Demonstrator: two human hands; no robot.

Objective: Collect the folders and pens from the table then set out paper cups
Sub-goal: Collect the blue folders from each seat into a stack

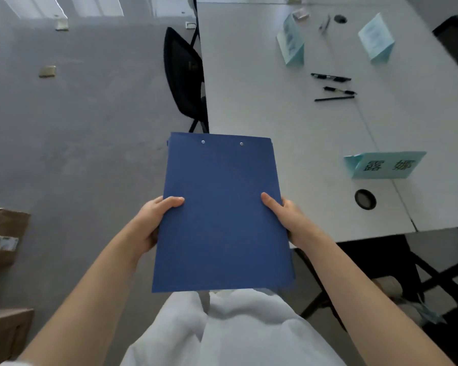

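A blue folder [222, 215] with two metal rivets near its top edge is held flat in front of me, off the table's left edge. My left hand [154, 223] grips its left side with the thumb on top. My right hand [288, 217] grips the right side the same way. Three black pens [331, 77] lie close together on the white table [249, 88], beyond the folder to the right. Another pen [324, 23] lies farther back. No paper cups are in view.
Three light blue name cards [386, 165] stand on the table, one near its front corner beside a round cable hole [365, 198]. A black chair [183, 75] stands at the table's left edge. Cardboard boxes [3, 233] sit on the grey floor at the left.
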